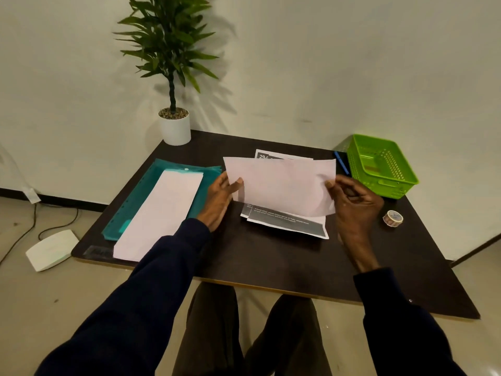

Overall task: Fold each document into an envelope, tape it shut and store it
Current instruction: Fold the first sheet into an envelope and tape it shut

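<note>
I hold a white document (282,183) above the middle of the dark table (271,261), its blank side toward me and bent over. My left hand (221,199) pinches its left edge and my right hand (352,204) pinches its right edge. Under it lies a stack of printed documents (292,225) with dark grey bands. A long white envelope (160,213) rests on a teal plastic folder (141,196) at the left. A small roll of patterned tape (393,218) lies to the right of my right hand.
A green perforated basket (379,165) stands at the back right corner, with a blue pen (341,162) beside it. A potted plant (173,126) stands at the back left corner against the wall. On the floor at left lie a white device (51,249) and cables.
</note>
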